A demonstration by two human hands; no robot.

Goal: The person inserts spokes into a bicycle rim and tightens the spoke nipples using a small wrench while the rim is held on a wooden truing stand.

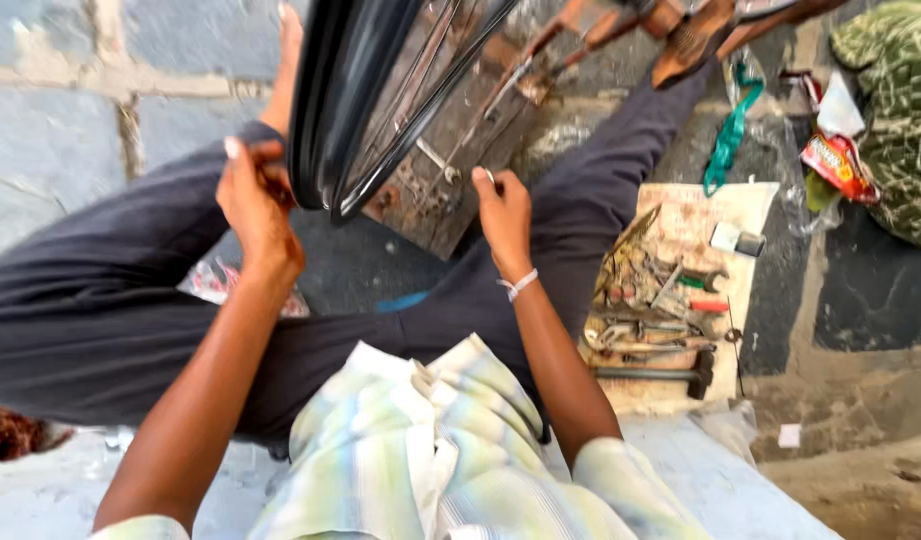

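Presently, my left hand (253,200) grips the black rubber-tyred bicycle wheel (366,100) upright for steadiness, my right hand (503,212) pinching its thin metal spokes (449,165).

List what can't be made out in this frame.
- Head view: the wheel is cut off by the top edge.
- Left hand: its fingertips are hidden behind the tyre.
- Right hand: what it pinches is too small to identify.
- Tools on the board: piled and blurred.
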